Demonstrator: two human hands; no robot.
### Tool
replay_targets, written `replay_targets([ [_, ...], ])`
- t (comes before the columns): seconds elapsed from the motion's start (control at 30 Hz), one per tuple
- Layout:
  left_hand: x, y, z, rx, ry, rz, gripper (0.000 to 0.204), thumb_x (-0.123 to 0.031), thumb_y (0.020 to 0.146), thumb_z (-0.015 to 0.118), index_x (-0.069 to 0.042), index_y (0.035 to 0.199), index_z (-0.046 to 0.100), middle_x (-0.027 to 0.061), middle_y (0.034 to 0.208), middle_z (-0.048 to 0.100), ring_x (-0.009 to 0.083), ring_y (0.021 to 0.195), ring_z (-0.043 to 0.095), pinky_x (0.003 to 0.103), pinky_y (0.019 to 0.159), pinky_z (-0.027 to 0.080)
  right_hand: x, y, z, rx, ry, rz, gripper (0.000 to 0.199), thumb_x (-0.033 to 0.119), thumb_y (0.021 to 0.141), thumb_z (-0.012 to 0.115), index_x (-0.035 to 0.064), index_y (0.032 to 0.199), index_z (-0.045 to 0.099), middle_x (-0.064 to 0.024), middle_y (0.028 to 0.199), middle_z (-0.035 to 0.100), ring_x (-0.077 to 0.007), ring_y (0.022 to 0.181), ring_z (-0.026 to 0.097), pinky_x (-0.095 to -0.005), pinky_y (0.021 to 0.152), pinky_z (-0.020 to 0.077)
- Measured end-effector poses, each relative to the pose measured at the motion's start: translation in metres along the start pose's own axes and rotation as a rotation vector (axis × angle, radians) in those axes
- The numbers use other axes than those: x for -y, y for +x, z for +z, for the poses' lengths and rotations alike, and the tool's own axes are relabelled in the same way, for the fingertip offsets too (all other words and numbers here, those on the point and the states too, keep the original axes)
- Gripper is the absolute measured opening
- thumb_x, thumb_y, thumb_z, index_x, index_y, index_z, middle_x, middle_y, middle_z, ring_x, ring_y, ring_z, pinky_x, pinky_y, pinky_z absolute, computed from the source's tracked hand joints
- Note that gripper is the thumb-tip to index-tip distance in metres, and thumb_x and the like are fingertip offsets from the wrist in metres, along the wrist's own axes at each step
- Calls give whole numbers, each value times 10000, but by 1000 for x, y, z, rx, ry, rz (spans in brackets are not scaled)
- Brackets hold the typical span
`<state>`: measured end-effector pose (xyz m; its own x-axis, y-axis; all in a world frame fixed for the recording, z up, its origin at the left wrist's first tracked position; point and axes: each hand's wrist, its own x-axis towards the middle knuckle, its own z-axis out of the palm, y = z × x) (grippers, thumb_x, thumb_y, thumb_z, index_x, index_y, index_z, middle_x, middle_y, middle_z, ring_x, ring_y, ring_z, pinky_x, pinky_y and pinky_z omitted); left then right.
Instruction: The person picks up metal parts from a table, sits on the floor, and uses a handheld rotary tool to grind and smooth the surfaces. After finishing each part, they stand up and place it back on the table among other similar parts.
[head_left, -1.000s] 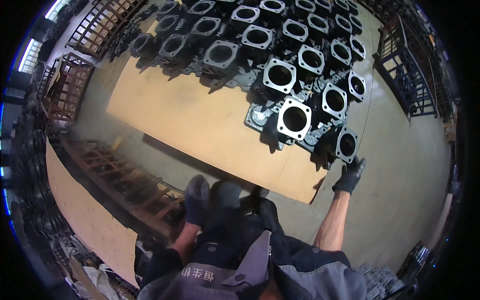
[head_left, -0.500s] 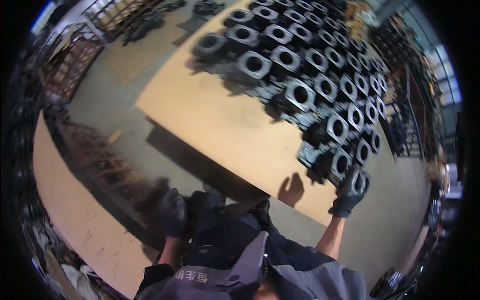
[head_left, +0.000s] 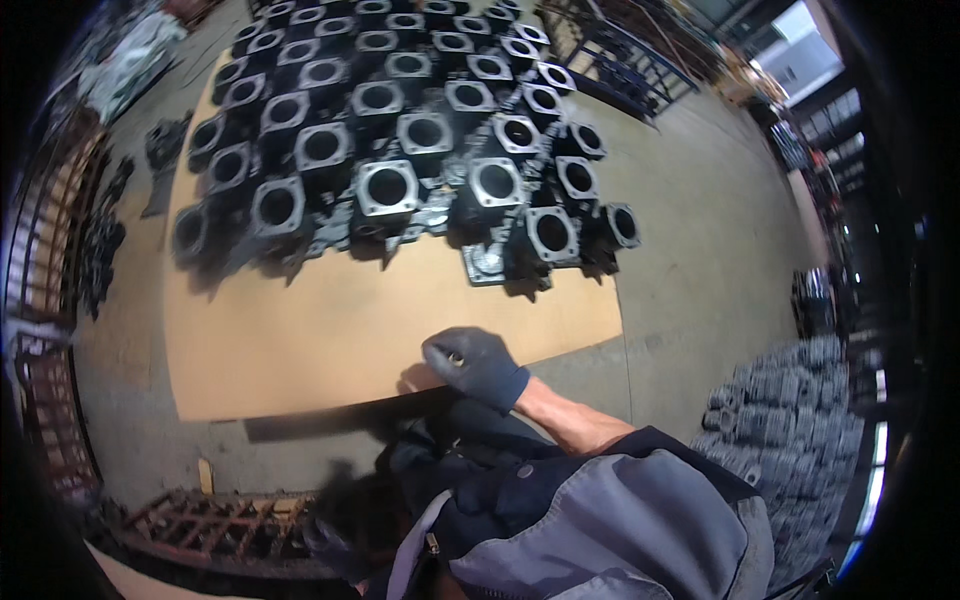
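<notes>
My right hand (head_left: 472, 362), in a dark grey glove, is over the front edge of a tan board (head_left: 300, 340). Its fingers are curled; a small yellowish spot shows among them, and I cannot make out whether it is something held. Beyond it, black metal castings with square, silvery flanges and round bores stand in rows. The nearest casting (head_left: 550, 233) is apart from the hand. At lower left, my gloved left hand (head_left: 335, 540) is dark and blurred beside my jacket, its fingers unclear.
A rusty metal rack (head_left: 215, 530) lies low at the front left, with another frame (head_left: 55, 400) along the left side. Stacked grey parts (head_left: 790, 420) stand at the right. A dark blue metal stand (head_left: 620, 75) is behind the board's far right.
My view has swung to the right, so the board now lies squarely ahead. My right hand has come away from the nearest castings to the board's front edge.
</notes>
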<state>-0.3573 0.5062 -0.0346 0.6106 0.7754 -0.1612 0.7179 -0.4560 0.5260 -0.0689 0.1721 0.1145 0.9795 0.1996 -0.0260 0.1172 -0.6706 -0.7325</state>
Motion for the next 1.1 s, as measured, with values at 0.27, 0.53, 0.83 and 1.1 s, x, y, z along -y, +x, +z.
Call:
replay_targets([
  [0.27,-83,-57,54,76,-191,273,270,-155,1020,524,55,1183,570,185,1092,616,280,1001,587,374,875,483,-115,-96,-82,-138,97,26,180,211,892,641,51,889,723,-151,856,710,-338,815,682,-420,706,544],
  [0.53,-232,-263,173,210,-129,425,252,-179,1020,557,4,1187,603,115,1098,648,208,974,589,344,899,474,-334,-215,-243,-426,233,315,193,177,879,684,29,993,733,-181,1000,716,-305,858,705,-381,770,557],
  [0.83,-290,-389,250,519,368,404,302,-246,946,588,9,1089,668,235,1021,700,376,972,675,405,864,522,-529,-325,-425,-731,657,770,234,169,979,632,-6,1128,679,-75,1020,712,-137,887,640,-287,816,517],
  [1.1,-325,-472,358,909,960,296,489,-414,942,471,3,973,725,275,1088,670,427,1069,626,484,945,475,-713,-421,-477,-481,406,866,277,210,978,630,4,1161,655,-76,1005,696,-154,890,643,-302,808,524],
])
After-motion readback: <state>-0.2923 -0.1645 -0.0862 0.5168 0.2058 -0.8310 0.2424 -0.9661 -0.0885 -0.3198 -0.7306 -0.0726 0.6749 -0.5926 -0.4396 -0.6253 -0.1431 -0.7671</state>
